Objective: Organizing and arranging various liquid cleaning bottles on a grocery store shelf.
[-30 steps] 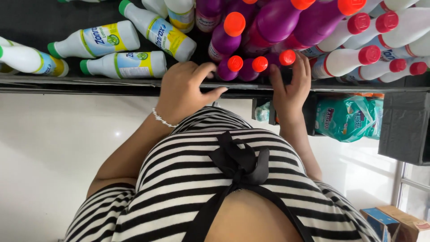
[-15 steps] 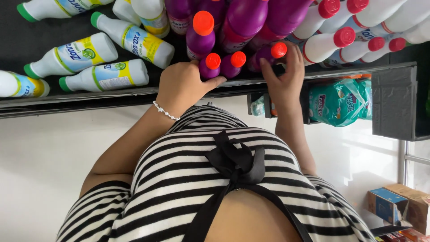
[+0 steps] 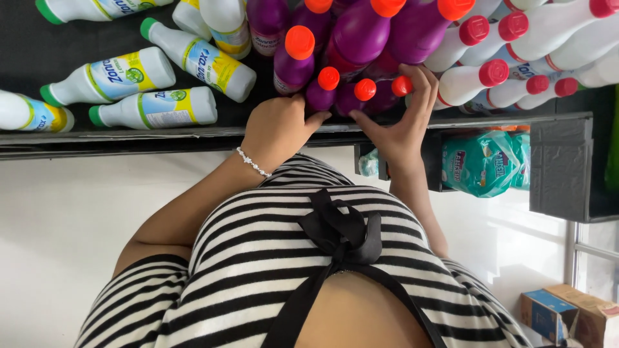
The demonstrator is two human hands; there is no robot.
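black shelving runs across the top of the head view, its front edge [image 3: 193, 134] just above your striped top, with white floor below and cardboard boxes [image 3: 570, 314] low at the right.

your left hand [image 3: 277, 129] sits curled at the shelf's edge, knuckles up, thumb touching the nearest small purple bottle [image 3: 320, 92]. whether the fingers close on anything you cannot tell; they are folded under. your right hand [image 3: 400, 119] is spread, fingers cupped around the back of two more small purple bottles [image 3: 380, 96] with orange-red caps, thumb reaching across in front, not pinched tight.

these three small bottles stand right at the shelf lip, packed against larger purple bottles [image 3: 361, 35] behind.

risk, as i judge it: a nudge toward you could tip a small bottle off the edge onto the floor. pushing back too hard could topple the tall purple ones, or jostle the white bottles with red caps [image 3: 477, 80] leaning beside your right fingers. the white bottles with green caps [image 3: 158, 106] lie well apart at left, out of harm.
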